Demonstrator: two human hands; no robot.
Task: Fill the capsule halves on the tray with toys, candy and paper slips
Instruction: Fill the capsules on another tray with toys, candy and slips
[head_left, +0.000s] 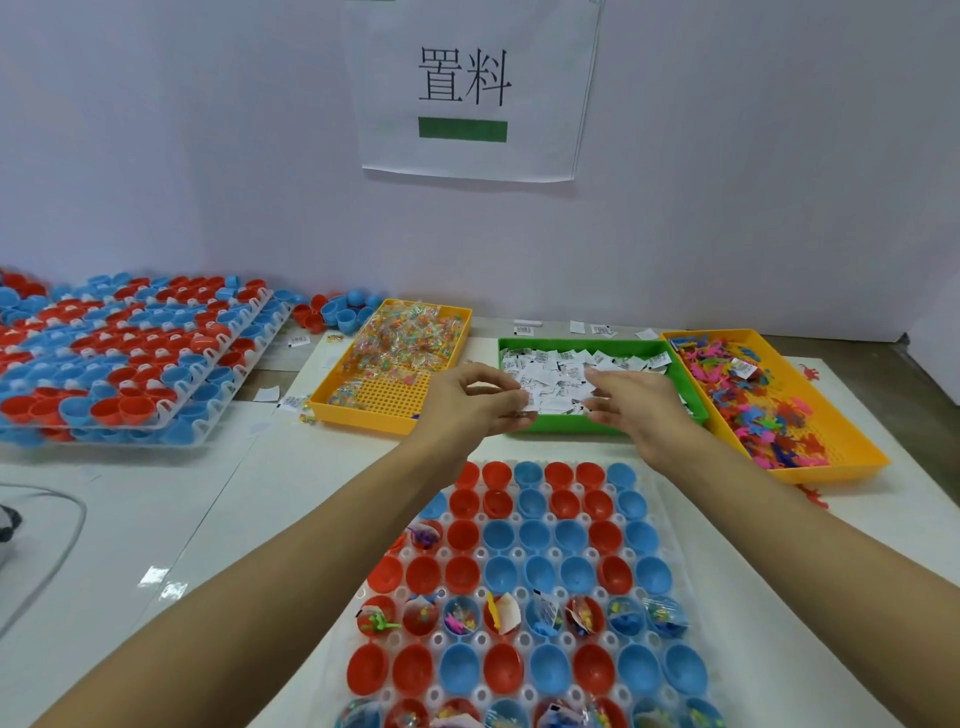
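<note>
Both hands reach to the middle of the frame, over the near edge of the green tray (571, 423) of paper slips (550, 371). The left hand (470, 402) has its fingers curled, and its grip looks to pinch a slip at the fingertips — though the white against the pile behind makes that hard to be sure of. The right hand (636, 405) hangs over the slips with fingers loosely bent; whether its grip holds anything I cannot tell.

Left of the green tray stands a yellow tray (384, 415) with wrapped candy (402, 338), and right of it another yellow tray (852, 462) with small coloured toys (753, 405). In the lower middle of the frame lies the white tray (670, 525) of red and blue capsule halves (535, 535) — one row across it and the bottom row already hold toys, candy and slips, the rest bare. At the upper left of the table (208, 519) are stacked trays of closed capsules (119, 364).
</note>
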